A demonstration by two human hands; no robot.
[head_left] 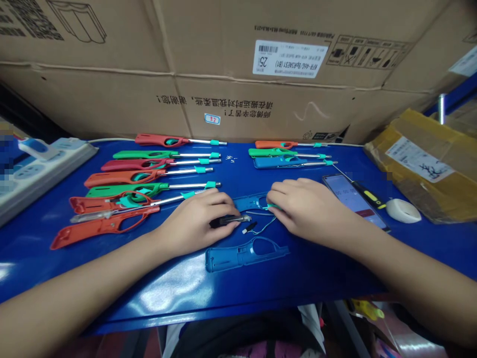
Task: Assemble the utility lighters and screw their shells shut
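My left hand (pixel 203 216) is closed around a dark lighter fuel tank (pixel 227 220) with a metal valve at its right end. Fingers curled, my right hand (pixel 298 204) pinches a teal piece (pixel 274 206), perhaps a trigger, at the right end of a blue lighter shell half (pixel 249 202). Both hands partly cover that half. Between them lie a small black igniter part (pixel 250 227) with a thin teal wire and a thin tube (pixel 257 214). Nearer me, the other blue shell half (pixel 242 254) lies flat with its inside up.
Several assembled lighters (pixel 145 165) lie at left, above an opened red lighter (pixel 108 226). Three more lighters (pixel 279 162) are at back right. A phone (pixel 352 196), screwdriver (pixel 368 195), white mouse-shaped object (pixel 403 211) and taped carton (pixel 425 164) stand right; a power strip (pixel 48 171) left.
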